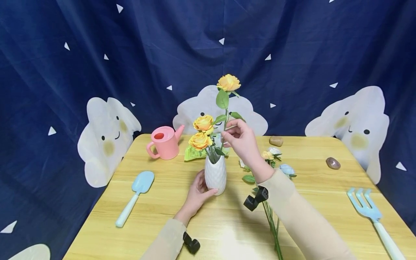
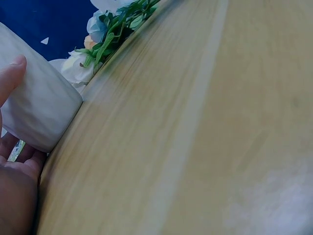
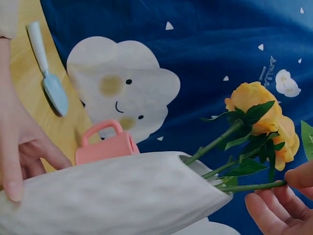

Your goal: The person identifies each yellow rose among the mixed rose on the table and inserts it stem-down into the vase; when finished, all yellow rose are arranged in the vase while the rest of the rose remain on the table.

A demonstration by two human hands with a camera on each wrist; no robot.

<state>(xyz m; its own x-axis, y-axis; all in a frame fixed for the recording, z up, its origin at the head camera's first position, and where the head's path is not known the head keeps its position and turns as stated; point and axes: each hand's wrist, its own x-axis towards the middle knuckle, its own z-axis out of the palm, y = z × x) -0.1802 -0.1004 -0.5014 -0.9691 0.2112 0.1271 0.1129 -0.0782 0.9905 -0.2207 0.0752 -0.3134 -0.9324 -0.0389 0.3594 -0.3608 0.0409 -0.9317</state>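
A dark blue cloth with cloud faces (image 1: 108,139) hung behind the yellow wooden desk (image 1: 182,220) I was watching. My left hand (image 1: 197,195) cupped the white vase (image 1: 215,174) near the desk's middle, its grip curled round the base, I judged to steady it. My right hand (image 1: 242,141) pinched the stem of the tall yellow rose (image 1: 228,83), holding it upright with its foot in the vase mouth beside two shorter roses (image 1: 201,131). Spare flowers (image 1: 276,162) lay just to the right.
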